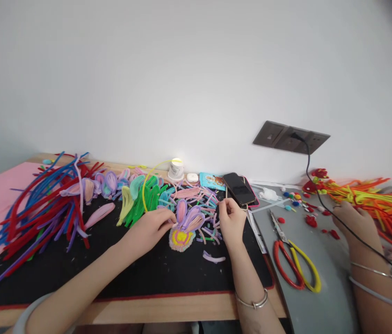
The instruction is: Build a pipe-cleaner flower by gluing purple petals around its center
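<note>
My left hand [156, 226] is closed in a pinch beside a flower-like piece [181, 238] with purple and pink loops above a yellow, pink-edged base. A thin yellow pipe cleaner [144, 188] rises from this hand and arcs toward the wall. My right hand [231, 221], wearing a bracelet, is also closed with fingertips together, right of the flower piece over short pastel pipe cleaner offcuts [210, 204]. What it holds, if anything, is too small to make out. One loose lilac offcut [213, 257] lies on the black mat [140, 278].
Red, blue and purple pipe cleaners [50, 208] and green loops [147, 199] lie left. Behind are a white cup [176, 169] and phone [239, 188]. Pliers [288, 255] lie right, near another person's hand [357, 227], pompoms [295, 199] and a black cable [349, 227].
</note>
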Demonstrator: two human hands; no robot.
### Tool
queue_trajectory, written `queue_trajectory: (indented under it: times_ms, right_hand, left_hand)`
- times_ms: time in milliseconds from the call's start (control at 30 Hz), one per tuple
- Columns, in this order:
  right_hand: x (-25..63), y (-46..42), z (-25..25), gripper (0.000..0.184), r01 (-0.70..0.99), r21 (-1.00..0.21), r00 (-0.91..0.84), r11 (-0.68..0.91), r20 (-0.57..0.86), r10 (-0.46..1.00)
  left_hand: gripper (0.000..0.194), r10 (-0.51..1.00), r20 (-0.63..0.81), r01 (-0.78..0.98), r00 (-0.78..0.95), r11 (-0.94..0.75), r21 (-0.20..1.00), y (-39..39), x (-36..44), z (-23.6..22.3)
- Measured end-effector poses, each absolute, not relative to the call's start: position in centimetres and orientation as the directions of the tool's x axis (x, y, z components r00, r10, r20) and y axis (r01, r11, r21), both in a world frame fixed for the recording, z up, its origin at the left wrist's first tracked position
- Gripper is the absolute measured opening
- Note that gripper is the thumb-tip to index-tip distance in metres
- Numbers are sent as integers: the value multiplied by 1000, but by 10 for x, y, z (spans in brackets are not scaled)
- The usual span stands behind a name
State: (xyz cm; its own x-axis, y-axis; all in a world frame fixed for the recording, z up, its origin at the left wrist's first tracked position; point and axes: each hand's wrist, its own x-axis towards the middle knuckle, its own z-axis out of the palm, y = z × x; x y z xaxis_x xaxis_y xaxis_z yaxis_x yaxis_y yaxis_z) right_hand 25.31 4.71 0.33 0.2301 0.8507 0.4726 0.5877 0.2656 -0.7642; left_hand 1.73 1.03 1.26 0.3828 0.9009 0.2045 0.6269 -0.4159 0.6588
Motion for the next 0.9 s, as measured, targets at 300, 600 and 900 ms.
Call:
queue_trajectory:
  times_ms: [300, 600, 900]
  right_hand:
    - [254, 46, 3, 27, 562, -782, 252, 269, 472, 845]
    - [257, 49, 3, 25, 558, -789, 282, 256, 471, 836]
    - [255, 48, -2, 26, 543, -792, 256, 278, 472, 844]
  left_hand:
    - [6, 900, 373, 561, 226, -433, 705, 48, 36, 76]
    - [36, 762, 452, 572, 464, -647, 504, 92, 77, 87]
    - [30, 941, 326, 675, 93, -300, 674, 13, -14, 79]
